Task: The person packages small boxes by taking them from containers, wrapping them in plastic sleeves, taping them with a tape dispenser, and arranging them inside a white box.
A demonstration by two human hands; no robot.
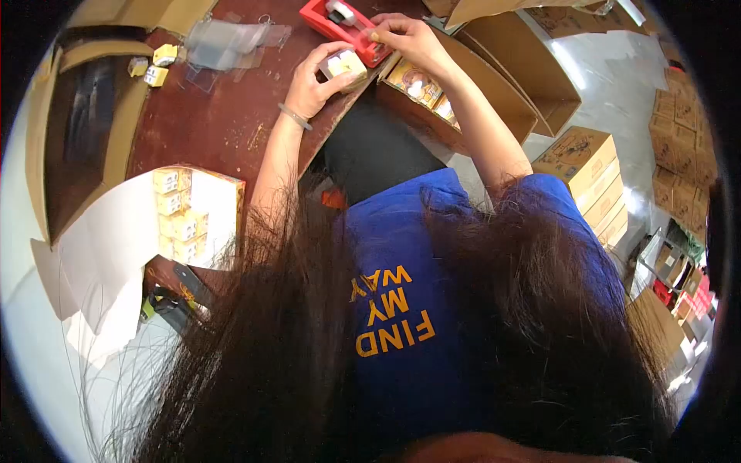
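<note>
My left hand (312, 83) is wrapped round a small white and yellow box (343, 65) near the table's edge. Just beyond it, a red tape dispenser (328, 25) with a roll inside lies at an angle. My right hand (397, 38) is at the dispenser's near end, thumb and fingers pressed together; what they pinch is too small to make out. Left of my hands, clear flat plastic pieces (231, 46) are spread on the dark red table (208, 116).
Small yellow boxes (157, 75) sit at the far left of the table beside an open carton (116, 116). Another carton with stacked yellow boxes (179, 224) is at near left. An open box of printed packs (421, 86) stands right of the table; cartons (590, 174) are stacked behind.
</note>
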